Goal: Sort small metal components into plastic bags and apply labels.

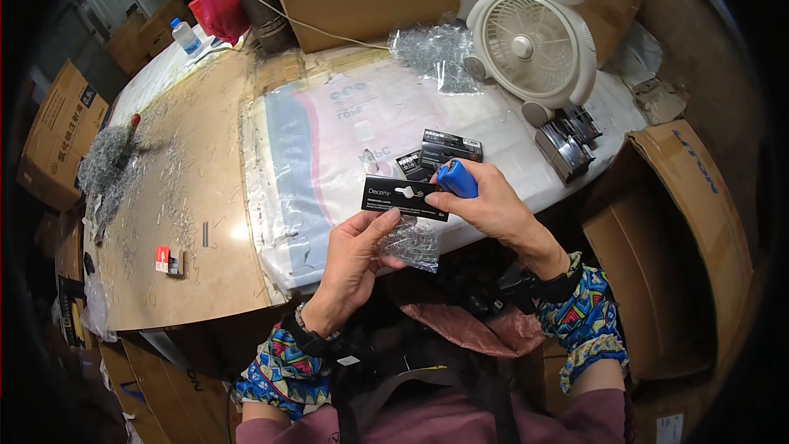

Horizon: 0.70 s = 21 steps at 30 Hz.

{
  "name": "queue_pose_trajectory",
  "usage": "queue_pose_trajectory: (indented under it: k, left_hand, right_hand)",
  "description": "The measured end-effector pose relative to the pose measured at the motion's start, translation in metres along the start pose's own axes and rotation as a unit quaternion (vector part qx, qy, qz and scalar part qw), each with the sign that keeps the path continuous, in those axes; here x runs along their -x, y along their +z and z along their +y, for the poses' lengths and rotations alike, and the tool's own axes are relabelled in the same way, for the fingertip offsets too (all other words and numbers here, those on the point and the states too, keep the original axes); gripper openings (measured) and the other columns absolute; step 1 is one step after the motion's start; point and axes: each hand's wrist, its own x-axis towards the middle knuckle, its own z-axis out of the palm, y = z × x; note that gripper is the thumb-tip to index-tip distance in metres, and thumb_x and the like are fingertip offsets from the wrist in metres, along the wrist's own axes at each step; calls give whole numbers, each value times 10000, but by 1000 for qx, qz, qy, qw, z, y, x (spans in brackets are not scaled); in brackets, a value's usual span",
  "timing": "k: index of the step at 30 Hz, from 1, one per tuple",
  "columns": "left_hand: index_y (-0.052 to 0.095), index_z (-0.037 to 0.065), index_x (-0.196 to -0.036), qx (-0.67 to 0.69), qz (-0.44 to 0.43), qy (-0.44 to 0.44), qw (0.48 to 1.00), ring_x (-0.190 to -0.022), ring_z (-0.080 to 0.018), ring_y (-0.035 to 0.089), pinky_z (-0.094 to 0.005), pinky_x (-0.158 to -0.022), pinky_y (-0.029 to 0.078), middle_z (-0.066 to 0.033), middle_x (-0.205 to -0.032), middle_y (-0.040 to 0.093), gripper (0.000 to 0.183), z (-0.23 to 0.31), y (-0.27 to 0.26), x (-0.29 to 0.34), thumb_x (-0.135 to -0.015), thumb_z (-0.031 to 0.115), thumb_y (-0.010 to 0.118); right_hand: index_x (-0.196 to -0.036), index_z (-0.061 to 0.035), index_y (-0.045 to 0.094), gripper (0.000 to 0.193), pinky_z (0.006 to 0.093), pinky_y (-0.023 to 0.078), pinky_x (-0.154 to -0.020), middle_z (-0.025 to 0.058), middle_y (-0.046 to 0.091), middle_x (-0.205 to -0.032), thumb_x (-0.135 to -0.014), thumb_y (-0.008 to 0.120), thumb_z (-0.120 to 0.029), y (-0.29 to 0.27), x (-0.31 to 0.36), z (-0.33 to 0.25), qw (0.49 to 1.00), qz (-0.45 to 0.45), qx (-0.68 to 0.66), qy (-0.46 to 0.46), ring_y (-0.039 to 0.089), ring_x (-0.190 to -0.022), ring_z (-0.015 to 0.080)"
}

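Note:
My left hand (349, 259) is closed, pinching the lower edge of a black header card (382, 194) and the small clear plastic bag (412, 245) hanging under it. In the bag are thin items that I cannot make out. My right hand (501, 207) is wrapped round a blue stapler (458, 179), whose lower part is hidden by the fingers. Its thumb presses on the card's right end. Just beyond the card lie more black header cards (451, 148) in a loose pile on the white plastic sheet (345, 127).
A white fan (526, 47) stands at the back right, with stacked dark cards (565, 146) beside it. Clear bags (436, 57) are heaped behind. Leftward are a wiry tangle (111, 164), a staple strip (205, 234) and a small red-white box (168, 261). An open carton (670, 247) sits right.

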Motion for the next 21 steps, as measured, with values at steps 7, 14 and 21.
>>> queue_pose_trajectory:
  k: [7,14,21]
  left_hand:
    - [615,0,-974,44,-12,-29,999,-653,-101,641,-203,-469,545,-60,-852,664,239,-10,-6,-8,-865,208,654]
    - [652,-33,-921,-15,32,31,999,-619,-118,623,-221,-455,514,-80,-790,656,230,-14,-6,-1,-857,187,668]
    - [670,-61,-948,-58,38,134,989,-617,-101,600,-218,-464,508,-91,-810,662,234,-29,3,3,-853,152,673]
  right_hand:
    - [-934,-42,626,243,196,347,-509,-44,542,-696,-787,739,-200,2,4,-5,999,-7,-47,18,448,-585,31]
    - [-884,8,624,373,267,459,-567,41,624,-700,-823,694,-353,15,-4,5,975,209,-63,-43,563,-607,114]
    - [-888,-1,538,496,242,448,-526,59,600,-631,-918,507,-495,34,-10,-7,942,257,-213,-41,550,-547,100]
